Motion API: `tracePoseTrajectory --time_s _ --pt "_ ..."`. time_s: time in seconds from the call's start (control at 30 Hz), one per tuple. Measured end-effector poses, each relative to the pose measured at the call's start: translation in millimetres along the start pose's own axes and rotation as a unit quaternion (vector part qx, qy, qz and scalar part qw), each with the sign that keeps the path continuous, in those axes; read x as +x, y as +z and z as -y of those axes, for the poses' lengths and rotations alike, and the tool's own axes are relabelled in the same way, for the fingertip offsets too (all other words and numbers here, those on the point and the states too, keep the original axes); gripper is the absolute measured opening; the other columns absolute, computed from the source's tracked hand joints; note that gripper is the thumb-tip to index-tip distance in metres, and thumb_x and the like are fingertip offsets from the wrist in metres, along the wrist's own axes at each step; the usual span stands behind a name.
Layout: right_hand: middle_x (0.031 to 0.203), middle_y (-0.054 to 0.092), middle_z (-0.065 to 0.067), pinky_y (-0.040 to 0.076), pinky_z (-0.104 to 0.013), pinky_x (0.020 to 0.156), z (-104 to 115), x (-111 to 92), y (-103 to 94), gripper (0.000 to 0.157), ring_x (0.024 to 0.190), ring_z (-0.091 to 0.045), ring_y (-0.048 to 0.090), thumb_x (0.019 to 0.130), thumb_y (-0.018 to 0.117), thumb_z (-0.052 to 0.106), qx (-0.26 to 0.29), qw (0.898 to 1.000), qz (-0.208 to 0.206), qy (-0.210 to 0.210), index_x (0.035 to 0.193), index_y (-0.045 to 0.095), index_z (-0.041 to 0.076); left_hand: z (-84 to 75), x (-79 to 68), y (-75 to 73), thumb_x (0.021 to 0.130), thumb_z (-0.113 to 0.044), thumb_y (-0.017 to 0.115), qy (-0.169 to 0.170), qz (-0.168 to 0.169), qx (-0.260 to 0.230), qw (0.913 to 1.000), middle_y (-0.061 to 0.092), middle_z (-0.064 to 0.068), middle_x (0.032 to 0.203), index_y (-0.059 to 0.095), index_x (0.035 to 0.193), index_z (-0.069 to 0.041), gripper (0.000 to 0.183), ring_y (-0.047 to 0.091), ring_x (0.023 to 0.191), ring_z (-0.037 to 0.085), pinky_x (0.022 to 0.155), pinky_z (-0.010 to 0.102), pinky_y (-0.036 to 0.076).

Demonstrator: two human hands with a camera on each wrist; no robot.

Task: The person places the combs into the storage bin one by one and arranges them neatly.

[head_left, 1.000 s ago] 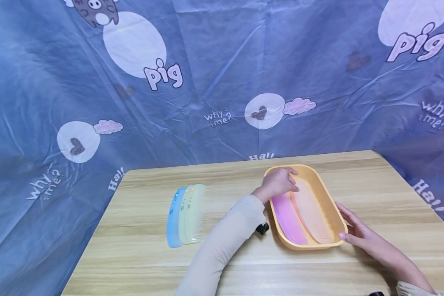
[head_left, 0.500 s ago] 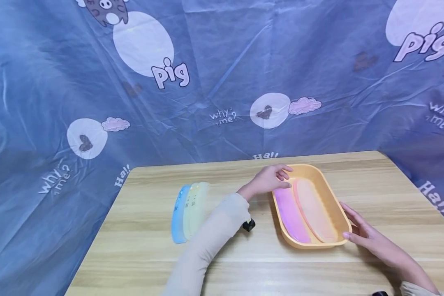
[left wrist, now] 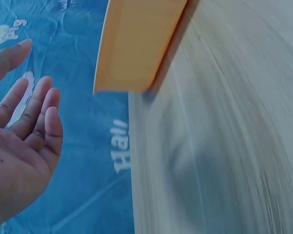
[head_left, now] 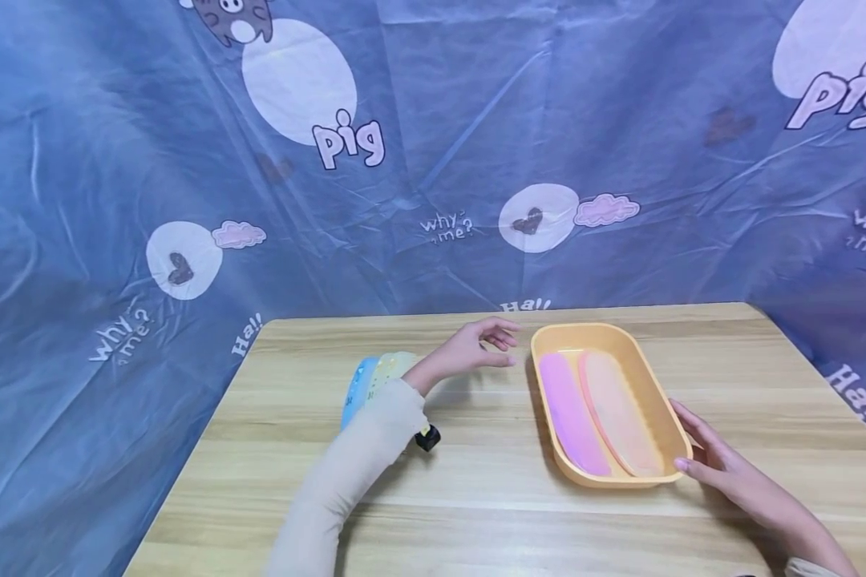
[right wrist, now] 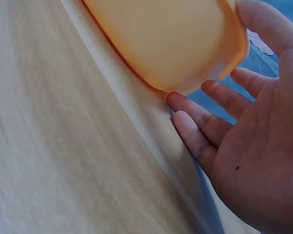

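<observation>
In the head view my left hand (head_left: 472, 346) hovers over the table between the combs and an orange plastic basin (head_left: 645, 381), its fingers loosely bent and holding nothing. The left wrist view shows its palm with no object in it. My right hand (head_left: 722, 461) rests against the basin's near right corner, thumb at the rim and slightly bent fingers along the outer wall. Inside the basin lie a purple comb (head_left: 573, 417) and a pale pink comb (head_left: 621, 413), side by side. To the left, a blue comb (head_left: 359, 389) and pale yellow combs (head_left: 393, 367) are partly hidden by my left sleeve.
The wooden table (head_left: 491, 521) carries everything. Behind it hangs a blue printed curtain (head_left: 440, 160). A small black device (head_left: 427, 437) sits at my left wrist.
My left hand has withdrawn from the basin and moved left over the table, empty. The purple and pink combs stay in the basin. My right hand stays at its corner; the view has shifted slightly.
</observation>
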State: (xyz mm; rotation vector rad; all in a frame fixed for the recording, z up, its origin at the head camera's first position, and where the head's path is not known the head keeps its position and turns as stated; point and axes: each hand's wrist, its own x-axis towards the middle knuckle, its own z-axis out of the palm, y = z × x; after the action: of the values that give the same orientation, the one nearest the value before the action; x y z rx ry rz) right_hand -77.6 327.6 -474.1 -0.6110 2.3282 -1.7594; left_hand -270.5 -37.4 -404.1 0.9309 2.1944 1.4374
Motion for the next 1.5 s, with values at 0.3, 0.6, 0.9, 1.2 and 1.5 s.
tracePoseTrajectory --time_s 0.3,0.6,0.9,1.2,1.5 --pt "0.148 0.015 0.034 0.038 -0.005 0.091 -1 0 1.1 0.076 0.124 0.021 0.034 0.096 0.04 -0.012 0.009 1.0 0.005 -0.012 0.155 -0.004 0.008 9.0 -27.9 -32.1 0.085 -0.007 0.071 -0.02 -0.041 -0.007 0.9989 0.061 0.021 0.124 0.053 0.133 -0.006 0.052 0.058 0.11 0.033 0.084 0.024 0.05" --pt "0.149 0.017 0.032 0.039 -0.005 0.091 -4 1 -0.3 0.077 0.125 0.019 0.035 0.095 0.038 -0.014 0.022 1.0 0.008 -0.021 0.155 -0.005 0.008 11.9 -51.7 -59.5 0.086 -0.008 0.071 -0.036 -0.075 -0.015 0.9964 0.062 0.019 0.123 0.054 0.133 -0.008 0.05 0.058 0.112 0.033 0.084 0.025 0.048" --pt "0.148 0.017 0.034 0.04 -0.006 0.09 -6 2 -0.7 0.077 0.124 0.019 0.036 0.095 0.038 -0.014 0.018 1.0 0.009 -0.017 0.155 -0.005 0.009 21.9 -67.6 -73.7 0.087 -0.008 0.07 -0.052 -0.088 -0.01 0.9947 0.058 0.025 0.126 0.053 0.133 -0.006 0.049 0.057 0.112 0.034 0.089 0.027 0.049" --pt "0.148 0.017 0.033 0.039 -0.005 0.091 -6 0 -0.6 0.077 0.125 0.019 0.035 0.096 0.038 -0.014 0.02 1.0 0.01 -0.021 0.155 -0.006 0.008 29.0 -77.4 -79.8 0.088 -0.007 0.069 -0.056 -0.094 -0.006 0.994 0.057 0.025 0.127 0.054 0.133 -0.007 0.047 0.056 0.114 0.037 0.09 0.03 0.048" --pt "0.149 0.017 0.033 0.039 -0.005 0.091 -9 1 -1.1 0.078 0.125 0.019 0.036 0.095 0.038 -0.015 0.02 0.999 0.011 -0.024 0.155 -0.006 0.009 43.1 -93.0 -91.1 0.087 -0.013 0.071 -0.093 -0.126 0.014 0.9876 0.06 0.021 0.126 0.055 0.131 -0.008 0.047 0.058 0.107 0.025 0.089 0.031 0.048"
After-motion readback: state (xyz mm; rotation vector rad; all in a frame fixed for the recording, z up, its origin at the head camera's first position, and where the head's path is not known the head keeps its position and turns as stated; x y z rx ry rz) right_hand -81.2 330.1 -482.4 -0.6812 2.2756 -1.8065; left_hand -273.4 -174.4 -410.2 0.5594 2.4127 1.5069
